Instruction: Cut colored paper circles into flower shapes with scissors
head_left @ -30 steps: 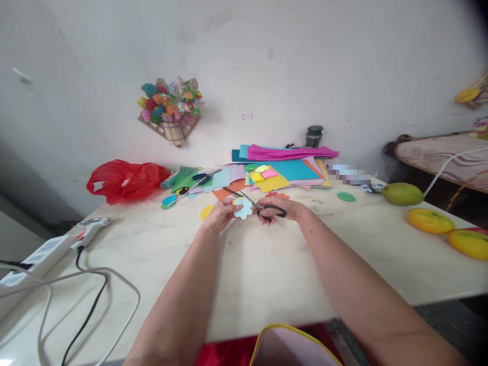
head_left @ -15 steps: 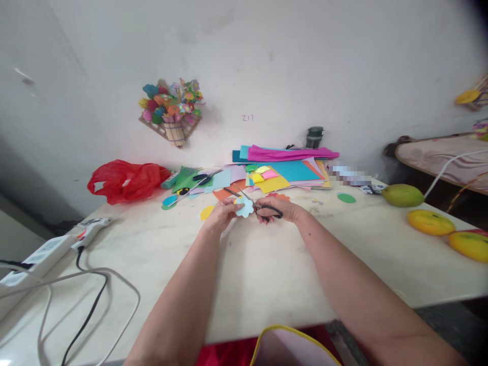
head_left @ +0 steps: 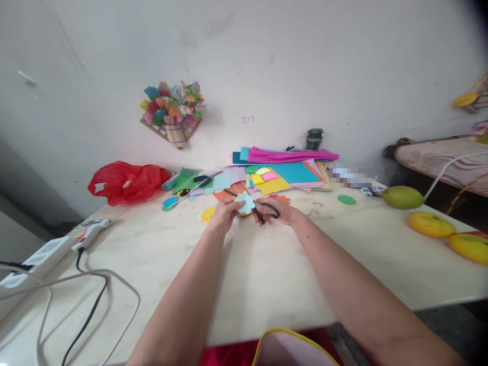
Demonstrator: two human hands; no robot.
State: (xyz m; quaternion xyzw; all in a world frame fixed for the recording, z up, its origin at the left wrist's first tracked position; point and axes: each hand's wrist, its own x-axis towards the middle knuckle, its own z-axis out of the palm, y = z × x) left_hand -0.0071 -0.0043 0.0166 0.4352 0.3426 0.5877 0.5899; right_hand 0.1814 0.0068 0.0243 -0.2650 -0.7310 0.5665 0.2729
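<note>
Pinched between the thumb and fingers of my left hand [head_left: 224,214] is a light blue scalloped paper flower [head_left: 246,202], with a yellow edge showing behind it. My right hand [head_left: 281,211] grips black-handled scissors [head_left: 270,208] at the flower's right side. The scissor blades are parted and point up and away, partly behind the flower. A yellow paper flower [head_left: 208,214] lies left of my left hand, and an orange-red one [head_left: 280,199] lies beyond my right hand.
Coloured sheets [head_left: 299,173] and small bright packets [head_left: 270,176] lie at the back. Second scissors [head_left: 204,179] and a red bag [head_left: 127,182] are left of them. A power strip [head_left: 46,259] with cables is at the left, mangoes [head_left: 430,224] at the right, a dark cup [head_left: 314,138] by the wall.
The scissor handles have turned slightly, and the parted blades sit at a different angle. The blue flower has shifted a little right and up, showing more yellow behind it.
</note>
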